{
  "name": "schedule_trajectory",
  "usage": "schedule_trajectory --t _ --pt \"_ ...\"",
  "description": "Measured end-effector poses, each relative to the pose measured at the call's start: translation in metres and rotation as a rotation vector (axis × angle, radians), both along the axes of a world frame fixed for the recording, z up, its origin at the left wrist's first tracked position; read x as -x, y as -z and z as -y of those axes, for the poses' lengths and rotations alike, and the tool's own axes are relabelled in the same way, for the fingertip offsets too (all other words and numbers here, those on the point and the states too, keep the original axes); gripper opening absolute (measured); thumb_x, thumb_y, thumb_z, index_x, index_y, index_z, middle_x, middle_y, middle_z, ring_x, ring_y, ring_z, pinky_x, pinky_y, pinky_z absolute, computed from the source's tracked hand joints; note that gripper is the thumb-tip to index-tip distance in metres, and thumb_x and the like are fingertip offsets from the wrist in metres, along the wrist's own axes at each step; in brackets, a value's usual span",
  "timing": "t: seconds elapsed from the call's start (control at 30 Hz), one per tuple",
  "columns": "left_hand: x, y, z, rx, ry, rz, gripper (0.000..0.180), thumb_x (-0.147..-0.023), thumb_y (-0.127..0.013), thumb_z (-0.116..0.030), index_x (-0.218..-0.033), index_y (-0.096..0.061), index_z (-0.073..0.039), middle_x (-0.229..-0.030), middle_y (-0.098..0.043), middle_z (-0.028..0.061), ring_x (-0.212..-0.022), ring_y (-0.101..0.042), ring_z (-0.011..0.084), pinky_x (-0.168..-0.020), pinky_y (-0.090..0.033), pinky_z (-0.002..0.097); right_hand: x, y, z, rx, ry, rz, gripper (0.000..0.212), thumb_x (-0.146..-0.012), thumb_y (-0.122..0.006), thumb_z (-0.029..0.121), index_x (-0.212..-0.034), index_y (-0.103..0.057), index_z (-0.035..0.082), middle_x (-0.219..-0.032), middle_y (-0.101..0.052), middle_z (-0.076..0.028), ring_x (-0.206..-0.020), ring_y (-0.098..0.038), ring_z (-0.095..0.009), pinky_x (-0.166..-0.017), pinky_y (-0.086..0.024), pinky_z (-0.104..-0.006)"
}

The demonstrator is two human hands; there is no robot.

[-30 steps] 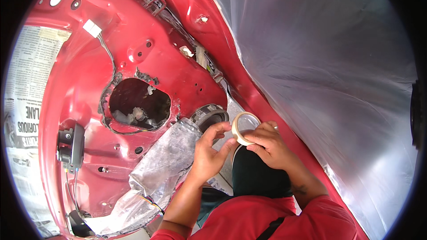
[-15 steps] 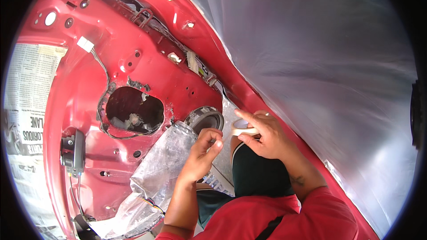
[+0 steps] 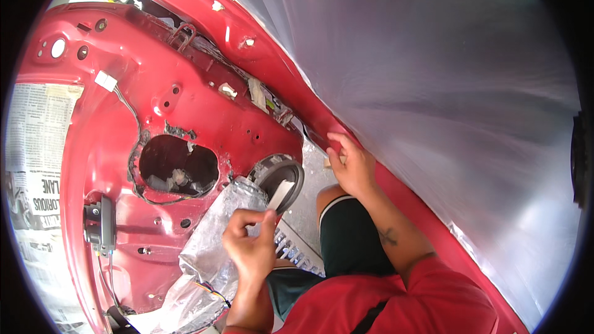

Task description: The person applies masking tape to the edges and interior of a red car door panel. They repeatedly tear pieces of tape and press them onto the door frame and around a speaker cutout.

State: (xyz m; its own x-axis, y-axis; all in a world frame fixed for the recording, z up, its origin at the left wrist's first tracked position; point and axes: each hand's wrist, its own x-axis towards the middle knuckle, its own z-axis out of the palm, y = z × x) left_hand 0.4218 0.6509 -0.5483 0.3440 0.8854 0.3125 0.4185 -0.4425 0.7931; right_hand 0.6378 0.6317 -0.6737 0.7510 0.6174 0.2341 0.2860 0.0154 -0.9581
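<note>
The left hand point(image 3: 250, 241) is closed to a narrow pinch, thumb against fingers, on a short pale strip of tape point(image 3: 283, 195) that sticks up from the fingertips, in line with the dark ring of a round speaker point(image 3: 297, 176); whether strip and ring touch cannot be told. The right hand point(image 3: 356, 170), higher and farther right, is bent around a roll of tape point(image 3: 328, 162), of which only a small beige part shows beside the fingers; the rest is hidden, so its exact grip cannot be made out. The two hands are well apart, in front of a red door point(image 3: 216, 117) stripped to bare metal. The speaker sits at the edge of the door, and a wrinkled clear plastic sheet point(image 3: 207, 235) hangs just beside it, under the left hand. Farther left, the door has a large oval hole point(image 3: 164, 158) with ragged black putty around its rim, a white plug point(image 3: 106, 80) on a thin cable, and a black plastic part point(image 3: 107, 226) with wires below. Newspaper point(image 3: 40, 130) covers the opening at the far left, while a broad grey cover point(image 3: 445, 99) fills the right side.
</note>
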Motion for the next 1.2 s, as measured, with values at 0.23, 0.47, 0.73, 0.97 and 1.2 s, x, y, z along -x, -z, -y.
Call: schedule_trajectory --t 0.23,0.47,0.73,0.97,1.2 --pt "-0.046 0.037 -0.026 0.111 0.308 0.335 0.041 -0.099 -0.062 0.002 -0.138 -0.048 0.001 -0.129 -0.063 0.0163 -0.113 -0.065 0.0206 -0.1 -0.051 0.0338 0.047 -0.043 0.013 -0.492 -0.72 -0.738 0.019 -0.106 -0.062 0.02 -0.115 -0.06 0.003 -0.086 -0.064 0.001 -0.074 -0.057 -0.004 -0.065 -0.047 -0.0221" --pt "-0.068 0.032 -0.024 0.319 0.223 0.355 0.042 -0.098 -0.062 0.002 -0.138 -0.05 0.001 -0.128 -0.065 0.0111 -0.077 -0.059 0.0016 -0.051 -0.042 0.0152 0.005 -0.019 -0.015 -0.506 -0.913 -1.084 0.04 -0.099 -0.068 0.006 -0.136 -0.053 0.003 -0.121 -0.062 -0.009 -0.104 -0.065 -0.015 -0.094 -0.055 -0.0308" --pt "-0.061 0.024 -0.03 0.688 0.259 0.414 0.051 -0.095 -0.064 0.002 -0.143 -0.052 -0.002 -0.119 -0.057 0.0028 -0.074 -0.053 0.0016 -0.052 -0.036 0.0155 -0.006 -0.009 -0.042 -0.546 -0.708 -0.927 0.026 -0.095 -0.07 0.0 -0.121 -0.067 0.001 -0.107 -0.068 -0.006 -0.095 -0.064 -0.012 -0.087 -0.053 -0.0298" --pt "-0.074 0.032 -0.022 0.522 0.191 0.339 0.066 -0.093 -0.064 0.003 -0.154 -0.04 -0.003 -0.117 -0.058 0.0041 -0.073 -0.051 0.0011 -0.051 -0.036 0.0152 -0.026 -0.011 -0.109 -0.514 -0.421 -0.767 0.011 -0.1 -0.065 0.009 -0.107 -0.069 0.002 -0.094 -0.07 -0.001 -0.083 -0.064 -0.009 -0.073 -0.051 -0.0254" --pt "-0.047 0.043 -0.026 0.612 0.189 0.252 0.064 -0.094 -0.064 0.002 -0.153 -0.04 -0.005 -0.12 -0.059 0.0063 -0.074 -0.051 0.0013 -0.051 -0.036 0.0149 -0.034 -0.001 -0.19 -0.473 -0.405 -0.556 0.013 -0.093 -0.071 0.001 -0.105 -0.07 -0.001 -0.087 -0.072 -0.005 -0.075 -0.064 -0.009 -0.067 -0.052 -0.0259"
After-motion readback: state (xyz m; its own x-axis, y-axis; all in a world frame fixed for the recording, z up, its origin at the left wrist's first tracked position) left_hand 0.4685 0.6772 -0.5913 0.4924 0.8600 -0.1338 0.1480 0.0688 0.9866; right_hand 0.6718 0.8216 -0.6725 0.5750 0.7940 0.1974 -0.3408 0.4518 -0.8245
